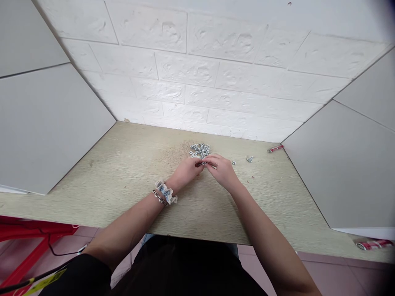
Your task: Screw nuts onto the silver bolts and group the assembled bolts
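Observation:
My left hand, with a blue-and-white scrunchie and a chain bracelet at its wrist, is closed in a pinch. My right hand meets it from the right, fingertips also pinched. Between both sets of fingertips is a small silver bolt, mostly covered by the fingers. Just beyond the hands lies a pile of silver bolts. A few nuts lie at the left side of the pile. To the right of my right hand a single nut rests on the table, and farther right a bolt stands apart.
The pale wooden tabletop ends at a white brick-patterned wall. Grey panels stand on both sides. A red cylinder lies at the right panel's base, another near the front right edge. A red frame is at lower left.

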A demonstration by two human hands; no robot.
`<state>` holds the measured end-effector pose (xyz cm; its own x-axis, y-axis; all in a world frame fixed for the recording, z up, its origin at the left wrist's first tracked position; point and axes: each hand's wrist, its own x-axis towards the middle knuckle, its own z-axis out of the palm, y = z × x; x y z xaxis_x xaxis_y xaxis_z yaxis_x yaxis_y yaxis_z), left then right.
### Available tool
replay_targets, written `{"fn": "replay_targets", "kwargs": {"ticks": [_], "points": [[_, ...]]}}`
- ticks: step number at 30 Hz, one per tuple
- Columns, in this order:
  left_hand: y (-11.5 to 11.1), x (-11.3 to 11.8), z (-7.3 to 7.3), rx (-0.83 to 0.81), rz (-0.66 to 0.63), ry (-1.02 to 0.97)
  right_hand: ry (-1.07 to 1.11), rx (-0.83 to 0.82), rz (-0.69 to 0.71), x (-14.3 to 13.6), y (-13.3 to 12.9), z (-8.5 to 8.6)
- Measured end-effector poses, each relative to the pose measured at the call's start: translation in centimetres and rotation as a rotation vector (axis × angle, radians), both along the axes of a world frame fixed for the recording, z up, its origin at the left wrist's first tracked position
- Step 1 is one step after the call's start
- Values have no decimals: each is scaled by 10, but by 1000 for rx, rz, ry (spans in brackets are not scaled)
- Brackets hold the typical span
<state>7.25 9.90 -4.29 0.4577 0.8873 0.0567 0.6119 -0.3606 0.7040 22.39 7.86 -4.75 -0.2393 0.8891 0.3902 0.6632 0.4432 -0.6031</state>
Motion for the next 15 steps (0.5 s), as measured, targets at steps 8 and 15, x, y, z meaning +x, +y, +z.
{"fn": "replay_targets", "kwargs": {"ticks": [8, 15], "points": [[0, -1, 0, 48, -11, 37, 14, -107, -14, 3, 0, 4], [0, -1, -2, 135, -21, 102, -43, -86, -12, 3, 0, 2]]}}
